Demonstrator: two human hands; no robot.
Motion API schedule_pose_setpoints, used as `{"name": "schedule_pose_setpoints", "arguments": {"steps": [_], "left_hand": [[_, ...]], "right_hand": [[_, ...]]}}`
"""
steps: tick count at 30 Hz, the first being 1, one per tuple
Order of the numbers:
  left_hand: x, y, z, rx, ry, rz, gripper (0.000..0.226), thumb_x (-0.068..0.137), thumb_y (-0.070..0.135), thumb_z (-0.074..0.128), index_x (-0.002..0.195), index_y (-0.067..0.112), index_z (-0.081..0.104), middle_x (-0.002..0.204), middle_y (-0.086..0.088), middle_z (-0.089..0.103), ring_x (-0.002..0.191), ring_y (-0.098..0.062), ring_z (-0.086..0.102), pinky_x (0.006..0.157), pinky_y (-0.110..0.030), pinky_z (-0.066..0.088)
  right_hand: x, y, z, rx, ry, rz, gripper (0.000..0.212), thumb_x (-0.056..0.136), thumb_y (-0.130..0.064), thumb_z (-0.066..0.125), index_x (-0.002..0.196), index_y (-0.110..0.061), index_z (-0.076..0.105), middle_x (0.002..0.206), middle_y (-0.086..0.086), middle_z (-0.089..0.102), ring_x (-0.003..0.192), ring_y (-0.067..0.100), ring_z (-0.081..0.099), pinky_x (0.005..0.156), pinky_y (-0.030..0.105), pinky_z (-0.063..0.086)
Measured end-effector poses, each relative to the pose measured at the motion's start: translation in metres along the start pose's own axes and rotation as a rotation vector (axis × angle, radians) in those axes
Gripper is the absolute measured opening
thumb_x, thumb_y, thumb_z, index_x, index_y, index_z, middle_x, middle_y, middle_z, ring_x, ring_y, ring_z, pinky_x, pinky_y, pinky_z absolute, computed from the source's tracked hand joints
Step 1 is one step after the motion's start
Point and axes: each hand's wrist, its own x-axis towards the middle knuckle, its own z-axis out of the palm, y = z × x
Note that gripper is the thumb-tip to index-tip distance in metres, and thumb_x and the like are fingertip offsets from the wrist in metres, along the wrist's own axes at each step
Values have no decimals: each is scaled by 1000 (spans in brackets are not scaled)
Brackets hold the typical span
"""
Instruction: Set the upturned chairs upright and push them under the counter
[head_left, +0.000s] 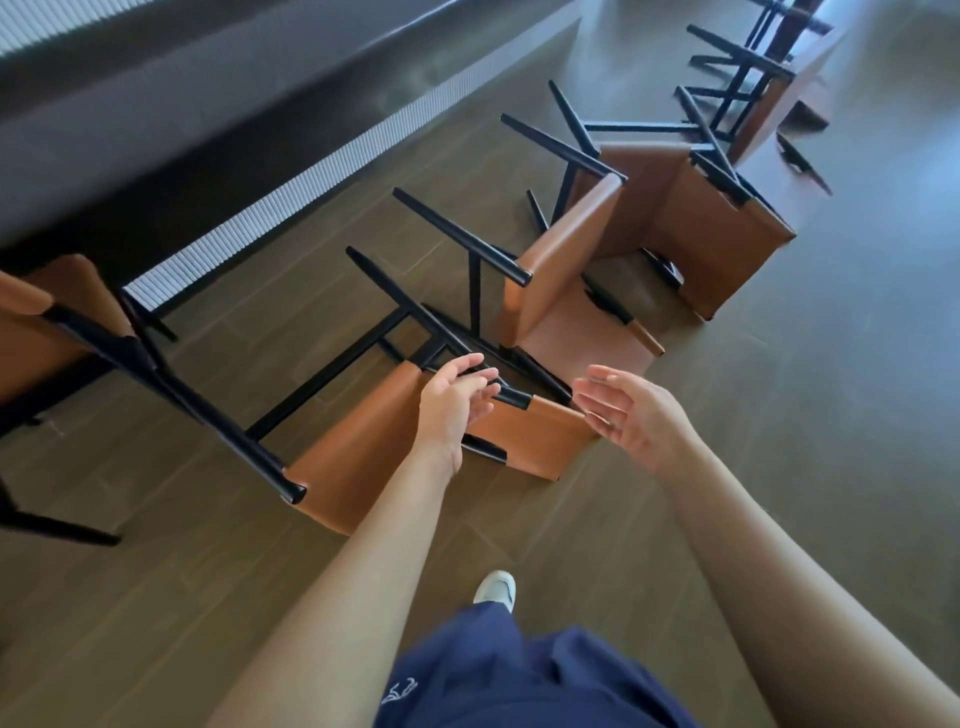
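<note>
The nearest chair (363, 447) lies overturned on the floor (675, 519) at centre, its legs pointing to 11 o'clock toward the surface (156, 104). The left hand (452, 400) has a wide grip about one black leg (405, 301). The right hand (634, 415) hovers at 3 o'clock, grip wide, holding nothing. More overturned chairs (571, 234) trail toward 1 o'clock.

Under my fingers (602, 387) and back toward me lies a floor (156, 597) of brown wood-look planks. Beyond them, leftward, a pale ribbed strip (291, 208) edges it. Far to their right, soft light glosses the boards grey.
</note>
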Motion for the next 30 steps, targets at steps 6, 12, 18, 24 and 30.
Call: {"name": "schedule_pose_setpoints", "arguments": {"steps": [6, 12, 18, 24, 30], "left_hand": [[25, 4, 45, 29, 31, 10, 27, 95, 7, 50, 111, 24, 64, 103, -1, 74, 97, -17, 70, 85, -32, 57], [40, -1, 102, -24, 182, 18, 29, 94, 7, 51, 115, 21, 64, 103, -1, 74, 97, -17, 70, 81, -29, 57], [20, -25, 161, -266, 457, 15, 25, 91, 6, 55, 108, 22, 65, 97, -1, 75, 93, -19, 72, 81, -32, 57], [-33, -66, 203, -358, 591, -10, 25, 92, 5, 53, 105, 23, 66, 98, -1, 75, 95, -18, 71, 78, -30, 55], [-76, -95, 222, -380, 685, -12, 37, 88, -7, 45, 108, 16, 67, 95, -1, 76, 93, -17, 72, 76, -28, 56]], "right_hand": [[46, -31, -30, -13, -22, 72, 24, 100, -15, 47, 113, -9, 67, 108, 9, 74, 102, 23, 70, 83, 33, 53], [103, -64, -63, -121, -124, 134, 23, 99, -13, 49, 112, -8, 68, 104, 8, 75, 100, 22, 71, 80, 33, 53], [134, -87, -107, -338, -341, 195, 24, 99, -15, 48, 111, -10, 68, 104, 7, 75, 98, 20, 72, 78, 32, 53], [131, -84, -143, -465, -432, 272, 23, 99, -13, 48, 106, -9, 70, 100, 9, 76, 94, 22, 72, 83, 33, 54], [114, -64, -176, -483, -454, 320, 24, 99, -12, 48, 109, -6, 69, 98, 10, 76, 85, 20, 73, 73, 30, 56]]}}
